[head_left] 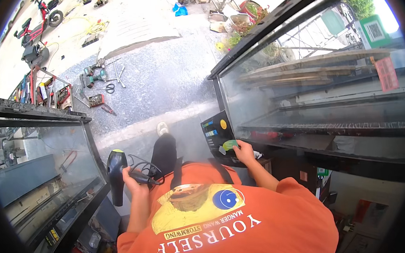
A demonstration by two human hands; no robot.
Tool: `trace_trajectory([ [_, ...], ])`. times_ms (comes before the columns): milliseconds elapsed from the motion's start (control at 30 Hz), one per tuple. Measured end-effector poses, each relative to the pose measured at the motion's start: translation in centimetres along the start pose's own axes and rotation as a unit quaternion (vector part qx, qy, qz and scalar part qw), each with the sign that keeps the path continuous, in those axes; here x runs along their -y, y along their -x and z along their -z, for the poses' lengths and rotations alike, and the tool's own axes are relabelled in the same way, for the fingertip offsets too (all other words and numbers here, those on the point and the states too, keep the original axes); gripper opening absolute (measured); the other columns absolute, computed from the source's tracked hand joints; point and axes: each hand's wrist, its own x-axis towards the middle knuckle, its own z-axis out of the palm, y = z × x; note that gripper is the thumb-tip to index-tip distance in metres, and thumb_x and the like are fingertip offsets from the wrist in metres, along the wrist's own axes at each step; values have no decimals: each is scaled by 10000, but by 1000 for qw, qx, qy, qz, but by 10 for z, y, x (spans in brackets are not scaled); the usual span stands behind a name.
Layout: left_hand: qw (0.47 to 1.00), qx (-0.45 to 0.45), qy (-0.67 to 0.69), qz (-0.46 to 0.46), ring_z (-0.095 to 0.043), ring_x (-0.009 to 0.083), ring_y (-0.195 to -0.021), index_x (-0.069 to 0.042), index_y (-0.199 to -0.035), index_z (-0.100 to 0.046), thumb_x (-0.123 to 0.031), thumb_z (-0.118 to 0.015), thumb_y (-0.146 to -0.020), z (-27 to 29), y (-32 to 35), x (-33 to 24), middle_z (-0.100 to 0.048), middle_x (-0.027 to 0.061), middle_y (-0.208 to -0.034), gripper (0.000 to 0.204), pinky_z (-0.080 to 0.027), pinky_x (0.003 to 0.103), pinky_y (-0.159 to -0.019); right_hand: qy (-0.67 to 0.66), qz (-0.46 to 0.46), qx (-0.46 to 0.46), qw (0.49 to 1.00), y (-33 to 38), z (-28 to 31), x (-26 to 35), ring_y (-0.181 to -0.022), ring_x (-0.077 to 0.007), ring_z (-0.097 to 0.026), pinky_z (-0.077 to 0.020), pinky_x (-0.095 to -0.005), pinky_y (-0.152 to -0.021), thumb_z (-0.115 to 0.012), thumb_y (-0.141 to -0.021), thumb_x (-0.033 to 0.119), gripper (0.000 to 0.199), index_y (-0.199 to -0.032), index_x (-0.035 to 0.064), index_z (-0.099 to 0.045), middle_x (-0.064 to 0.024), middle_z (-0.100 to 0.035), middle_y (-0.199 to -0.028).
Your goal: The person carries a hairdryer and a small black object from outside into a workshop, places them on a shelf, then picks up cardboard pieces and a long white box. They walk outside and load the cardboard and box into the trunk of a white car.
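Note:
My left hand [135, 180] is wrapped round the handle of a black hair dryer [116, 171] with a lime-green end. Its black cord [145, 163] hangs in loops beside my leg. My right hand [245, 152] is closed at the edge of a small green sticker [230, 145], thumb and fingers together. That sticker lies against the lower part of a black printed panel [215, 129] at the right-hand glass door. Whether the sticker is still stuck to the panel, I cannot tell.
Black-framed glass doors stand at the right [330, 91] and left [37, 159]. Outside on the stone paving lie power drills [96, 77], scissors [110, 88], pliers [108, 109] and a tool rack [47, 89]. A red scooter [39, 27] is farther off. My shoe [162, 128] is near the threshold.

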Motion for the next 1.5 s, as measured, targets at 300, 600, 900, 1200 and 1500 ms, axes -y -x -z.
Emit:
trace_trajectory([
  [300,1000,17,-7,3,-519,170,-587,-100,-797,-495,-262,-575,-738,-133,-33,-63,-530,58,-664,189,-430,296,-538,66,-42,21,997,-100,31,73,-799,-312,-622,-479,-380,-723,-605,-781,181,242,-1009,115,-649,-149,-650,-869],
  [600,999,17,43,0,-515,154,-675,-106,-785,-486,-264,-568,-743,-267,-95,-84,-508,25,-719,184,-421,303,-613,53,113,6,992,-296,60,136,-699,-287,-633,-484,-354,-648,-621,-772,168,228,-977,75,-653,-154,-649,-786],
  [900,995,-16,98,-28,-502,154,-731,-107,-838,-477,-306,-562,-756,-421,-96,-85,-503,21,-756,231,-411,298,-626,68,180,-8,981,-492,114,203,-750,-348,-603,-479,-417,-681,-601,-743,197,238,-953,101,-657,-168,-624,-778],
  [1200,995,-22,100,-15,-503,143,-693,-108,-816,-482,-294,-558,-768,-505,-148,-116,-512,15,-753,207,-411,291,-626,74,87,-3,993,-598,146,246,-716,-326,-620,-486,-403,-657,-640,-722,213,266,-951,77,-644,-155,-633,-755],
  [1500,998,25,65,12,-506,134,-692,-112,-815,-469,-265,-559,-781,-616,-222,-181,-509,9,-743,181,-429,277,-637,63,22,26,997,-622,114,240,-654,-296,-606,-474,-381,-618,-667,-665,228,264,-878,72,-669,-133,-610,-677],
])
